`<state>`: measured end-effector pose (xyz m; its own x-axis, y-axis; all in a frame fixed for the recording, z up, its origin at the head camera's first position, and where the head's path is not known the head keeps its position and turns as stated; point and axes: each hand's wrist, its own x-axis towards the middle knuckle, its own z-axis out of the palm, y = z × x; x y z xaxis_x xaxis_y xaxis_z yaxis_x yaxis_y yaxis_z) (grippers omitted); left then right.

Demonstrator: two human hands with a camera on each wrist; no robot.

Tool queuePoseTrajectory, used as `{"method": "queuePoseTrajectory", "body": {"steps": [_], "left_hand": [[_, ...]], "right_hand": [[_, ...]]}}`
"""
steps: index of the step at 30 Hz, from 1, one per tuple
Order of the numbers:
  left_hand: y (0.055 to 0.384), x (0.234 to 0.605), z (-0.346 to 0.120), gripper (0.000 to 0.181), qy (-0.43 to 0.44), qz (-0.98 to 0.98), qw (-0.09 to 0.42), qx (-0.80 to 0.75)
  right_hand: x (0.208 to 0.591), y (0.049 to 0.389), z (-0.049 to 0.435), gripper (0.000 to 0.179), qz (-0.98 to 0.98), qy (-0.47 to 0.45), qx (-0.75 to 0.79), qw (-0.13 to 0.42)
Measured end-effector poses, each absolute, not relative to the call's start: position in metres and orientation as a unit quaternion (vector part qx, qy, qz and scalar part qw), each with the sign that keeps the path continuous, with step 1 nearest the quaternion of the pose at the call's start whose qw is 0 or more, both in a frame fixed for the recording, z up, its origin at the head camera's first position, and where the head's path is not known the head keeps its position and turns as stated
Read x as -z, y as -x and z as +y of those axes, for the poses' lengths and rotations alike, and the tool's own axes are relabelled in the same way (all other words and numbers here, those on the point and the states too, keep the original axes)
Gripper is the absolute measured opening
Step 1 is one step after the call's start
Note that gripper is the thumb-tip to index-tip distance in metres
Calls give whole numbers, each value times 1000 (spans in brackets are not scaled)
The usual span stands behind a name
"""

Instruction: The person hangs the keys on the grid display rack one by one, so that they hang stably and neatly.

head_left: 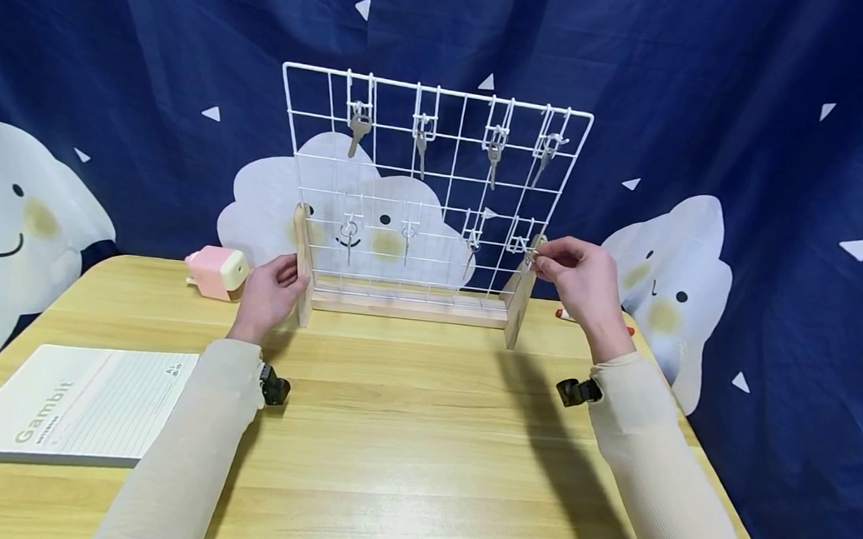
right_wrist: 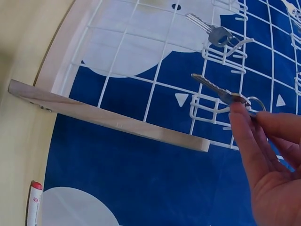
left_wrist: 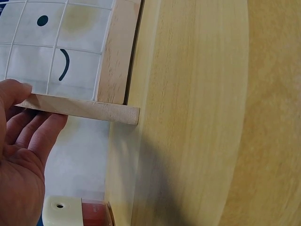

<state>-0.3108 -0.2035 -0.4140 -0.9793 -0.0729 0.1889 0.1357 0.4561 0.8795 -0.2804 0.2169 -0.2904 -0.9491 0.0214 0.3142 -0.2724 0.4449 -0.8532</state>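
Observation:
A white wire grid rack (head_left: 451, 92) stands upright in a wooden base (head_left: 406, 308) at the table's back. Silver keys (head_left: 360, 129) hang from hooks in two rows. My left hand (head_left: 270, 296) grips the left wooden leg (left_wrist: 94, 108), thumb on one side and fingers on the other. At the rack's right side, my right hand (head_left: 581, 280) pinches a key (right_wrist: 214, 88) by its head, where a metal ring (right_wrist: 257, 103) shows. The key's blade points away from the fingers, overlapping the lower right hook (right_wrist: 203, 112) in the right wrist view. Another key (right_wrist: 218, 35) hangs on the neighbouring hook.
A pink and cream pencil sharpener (head_left: 217, 273) sits left of the rack, close to my left hand. On the table's left lies a notebook (head_left: 84, 404). A red-capped marker (right_wrist: 34, 202) lies behind my right forearm. A dark blue curtain (head_left: 677, 86) hangs behind the table.

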Motion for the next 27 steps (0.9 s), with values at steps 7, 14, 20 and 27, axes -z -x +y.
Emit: {"method": "queuePoseTrajectory", "body": {"steps": [7,14,20,27], "left_hand": [[308,412,-201,48,19,-847,102,522],[306,410,-199,47,22,-844,103,527],[307,409,-199,47,23,-843,106,526],[304,400,-196,47,24,-887,95,452]], "right_hand": [[293,291,212,14,-834,-62,-527,152],[300,297,213,11,-853,-51,-495,158],[308,297,219,12,-874,-46,-451,172],[328,289,226,18,-894,-63,-411,166]]}}
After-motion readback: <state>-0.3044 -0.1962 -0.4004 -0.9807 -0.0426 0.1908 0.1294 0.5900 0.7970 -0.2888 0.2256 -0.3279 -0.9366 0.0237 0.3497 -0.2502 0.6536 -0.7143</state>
